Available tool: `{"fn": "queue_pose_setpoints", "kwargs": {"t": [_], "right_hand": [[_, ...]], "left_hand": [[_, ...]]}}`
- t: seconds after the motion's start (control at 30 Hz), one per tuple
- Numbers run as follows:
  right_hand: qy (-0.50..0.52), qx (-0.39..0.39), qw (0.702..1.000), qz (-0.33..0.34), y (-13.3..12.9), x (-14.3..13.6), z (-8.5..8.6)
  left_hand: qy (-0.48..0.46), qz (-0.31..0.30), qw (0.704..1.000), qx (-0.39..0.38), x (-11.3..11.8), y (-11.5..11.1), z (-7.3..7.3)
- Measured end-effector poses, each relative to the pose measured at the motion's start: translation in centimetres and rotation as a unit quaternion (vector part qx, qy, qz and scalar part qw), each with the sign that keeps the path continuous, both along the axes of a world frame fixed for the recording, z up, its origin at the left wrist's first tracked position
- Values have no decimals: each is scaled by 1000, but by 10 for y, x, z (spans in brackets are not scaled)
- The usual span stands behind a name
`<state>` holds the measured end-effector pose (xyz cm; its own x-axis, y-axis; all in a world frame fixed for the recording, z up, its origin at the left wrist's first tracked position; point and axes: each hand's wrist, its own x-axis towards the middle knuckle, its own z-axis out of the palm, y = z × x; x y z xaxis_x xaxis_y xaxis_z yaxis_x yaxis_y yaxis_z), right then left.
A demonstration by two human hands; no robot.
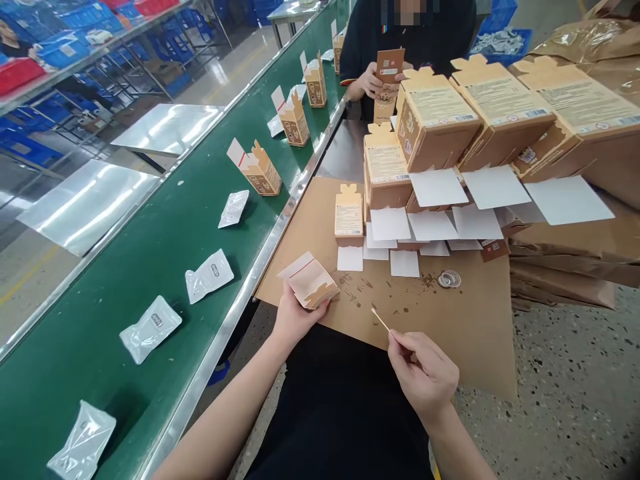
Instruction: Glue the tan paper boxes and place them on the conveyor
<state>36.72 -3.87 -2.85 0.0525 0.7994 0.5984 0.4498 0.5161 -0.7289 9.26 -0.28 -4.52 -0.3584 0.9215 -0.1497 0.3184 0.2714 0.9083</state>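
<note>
My left hand (295,317) is closed around a small cardboard box (311,283), tilted, with its pale flap and red strip turned up. Between the thumb and fingers of my right hand (425,373) is a cotton swab (380,319), its tip pointing up and left above the brown paper sheet (465,333). The swab and the box are apart. Beyond them on the paper lies a small clear cup (449,279) beside brown specks and dark wet-looking spots. A single box (349,217) stands on the sheet past my left hand.
Stacked boxes (440,113) with white flaps hanging out fill the right side. Along the left runs a green conveyor belt (165,253) carrying silver pouches (151,328) and open boxes (263,170). Across the table a person (410,40) holds a brown carton (389,83).
</note>
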Motion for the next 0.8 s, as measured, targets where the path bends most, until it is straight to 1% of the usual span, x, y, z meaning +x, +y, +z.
{"fn": "queue_pose_setpoints", "kwargs": {"t": [0.1, 0.23, 0.47, 0.63, 0.73, 0.8], "right_hand": [[15, -11, 1000, 11, -3, -7, -1], [14, -4, 1000, 23, -4, -11, -1], [4, -12, 1000, -13, -2, 0, 3], [4, -20, 999, -32, 1, 8, 2], [1, -28, 999, -31, 2, 11, 0], [1, -32, 999, -29, 2, 13, -1]], "left_hand": [[-13, 12, 1000, 7, 3, 3, 3], [-25, 10, 999, 22, 5, 5, 5], [-37, 5, 999, 19, 0, 0, -2], [-33, 6, 999, 6, -9, -1, -6], [-40, 0, 999, 11, -14, 2, -3], [-85, 0, 996, 12, -17, 5, 2]]}}
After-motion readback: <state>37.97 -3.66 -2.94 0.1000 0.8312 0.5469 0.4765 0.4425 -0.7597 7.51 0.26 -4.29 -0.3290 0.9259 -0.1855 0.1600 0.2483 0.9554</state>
